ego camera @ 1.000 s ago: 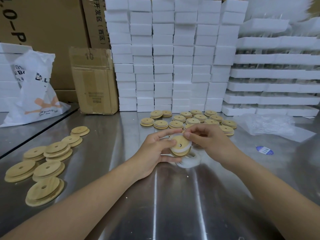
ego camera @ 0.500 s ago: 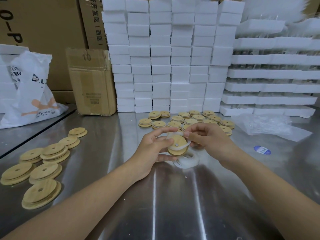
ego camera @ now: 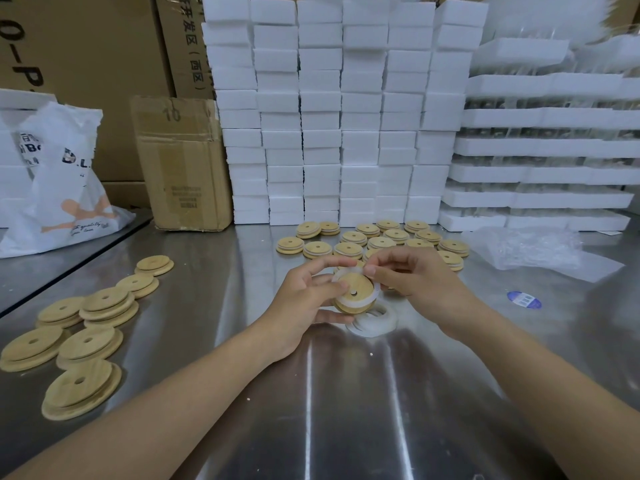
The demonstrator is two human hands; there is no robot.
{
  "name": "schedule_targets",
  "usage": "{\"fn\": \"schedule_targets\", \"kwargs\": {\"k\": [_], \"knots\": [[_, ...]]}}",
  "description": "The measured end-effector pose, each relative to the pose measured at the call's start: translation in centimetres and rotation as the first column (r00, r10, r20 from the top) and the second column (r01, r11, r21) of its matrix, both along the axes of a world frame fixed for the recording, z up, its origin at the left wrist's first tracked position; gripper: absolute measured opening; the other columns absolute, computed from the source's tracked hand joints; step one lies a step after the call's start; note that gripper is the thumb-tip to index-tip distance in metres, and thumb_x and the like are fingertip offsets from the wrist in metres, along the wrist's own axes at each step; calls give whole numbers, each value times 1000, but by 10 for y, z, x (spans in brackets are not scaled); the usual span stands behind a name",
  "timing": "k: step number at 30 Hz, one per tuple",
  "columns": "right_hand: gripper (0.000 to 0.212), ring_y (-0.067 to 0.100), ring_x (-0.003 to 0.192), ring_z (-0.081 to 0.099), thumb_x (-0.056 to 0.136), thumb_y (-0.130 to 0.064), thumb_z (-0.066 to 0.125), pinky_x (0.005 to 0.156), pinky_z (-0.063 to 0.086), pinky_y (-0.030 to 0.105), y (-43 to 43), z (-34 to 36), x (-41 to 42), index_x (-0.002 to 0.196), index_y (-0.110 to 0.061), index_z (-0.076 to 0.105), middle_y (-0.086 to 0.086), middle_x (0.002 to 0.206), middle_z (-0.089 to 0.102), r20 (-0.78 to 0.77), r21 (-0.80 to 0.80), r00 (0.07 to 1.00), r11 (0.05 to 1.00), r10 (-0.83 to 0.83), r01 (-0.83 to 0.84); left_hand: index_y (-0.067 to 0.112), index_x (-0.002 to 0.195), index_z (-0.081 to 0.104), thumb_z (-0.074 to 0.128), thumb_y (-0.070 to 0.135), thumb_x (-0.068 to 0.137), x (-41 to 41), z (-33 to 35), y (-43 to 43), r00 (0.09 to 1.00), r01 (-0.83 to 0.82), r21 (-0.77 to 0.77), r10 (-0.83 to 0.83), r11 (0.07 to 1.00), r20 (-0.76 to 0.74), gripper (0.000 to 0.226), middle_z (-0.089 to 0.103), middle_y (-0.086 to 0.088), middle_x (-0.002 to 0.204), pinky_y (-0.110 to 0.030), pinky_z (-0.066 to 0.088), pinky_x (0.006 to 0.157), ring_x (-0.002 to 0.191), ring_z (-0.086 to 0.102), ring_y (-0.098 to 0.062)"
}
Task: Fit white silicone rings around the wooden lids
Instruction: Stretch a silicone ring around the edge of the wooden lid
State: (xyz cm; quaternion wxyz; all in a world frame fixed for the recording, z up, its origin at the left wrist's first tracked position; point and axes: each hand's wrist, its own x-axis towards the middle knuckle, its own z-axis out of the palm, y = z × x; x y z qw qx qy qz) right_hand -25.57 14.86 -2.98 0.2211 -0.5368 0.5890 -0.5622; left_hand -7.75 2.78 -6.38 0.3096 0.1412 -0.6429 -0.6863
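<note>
Gripping a wooden lid (ego camera: 356, 284) above the steel table (ego camera: 346, 410), my left hand (ego camera: 301, 303) curled round its edge. My right hand (ego camera: 419, 282) pinched the white silicone ring (ego camera: 346, 271), partly stretched over the lid's rim.

I count sixteen ringed lids (ego camera: 381, 243) in the far cluster — a few sit half hidden, so that figure is a floor. On the left I make out seven spots of bare lids (ego camera: 89, 344), one of them apparently a stack of two, eight in all. One wooden lid (ego camera: 353, 292) is held up, with one silicone ring (ego camera: 346, 271) partly on it. The loose rings (ego camera: 372, 322) lie in a single pile that I cannot number. Behind stand six columns of foam blocks (ego camera: 320, 133) — plus one small carton (ego camera: 183, 168), one white bag (ego camera: 65, 188), one clear bag (ego camera: 530, 247) and one blue sticker (ego camera: 523, 299).
</note>
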Motion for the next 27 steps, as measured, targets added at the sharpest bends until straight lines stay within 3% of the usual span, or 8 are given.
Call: {"fn": "schedule_targets", "kwargs": {"k": [8,14,19,24,27], "knots": [[7,20,78,63,94,-14,77,77,47,41,-1,1,-1,92,-8,80,21,91,76,-53,-1,998,1000,-21,21,22,120,77,71,8,100,1,0,1,1000,-26,-9,26,1000,-5,25,79,-16,109,-49,67,78,97,78,-34],[6,23,74,58,94,-14,78,72,44,40,0,2,-5,88,-11,79,21,87,75,-136,15,991,1000,-18,21,23,113,78,71,6,101,1,0,3,998,-63,-66,62,996,-21,22,80,-15,108,-44,66,76,93,78,-27],[4,9,67,62,90,-8,80,70,49,32,-2,0,-6,89,-10,77,0,75,75,-176,4,983,999,-44,45,23,112,77,70,5,101,0,1,3,997,-79,-117,78,990,-16,22,80,-14,111,-39,65,77,97,77,-25],[6,7,71,66,89,-5,81,69,50,21,-2,-1,-2,93,-7,77,8,84,76,-166,-38,985,999,-42,37,25,114,79,70,2,100,0,1,3,996,-89,-104,86,991,-30,29,78,-13,115,-45,66,75,100,78,-29],[12,9,69,63,89,-11,83,67,49,20,-1,0,1,99,-14,77,10,81,75,-168,-11,985,999,-39,38,22,117,80,70,3,101,0,0,1,993,-110,-69,107,992,-41,27,78,-13,113,-48,67,74,97,78,-29]]}}
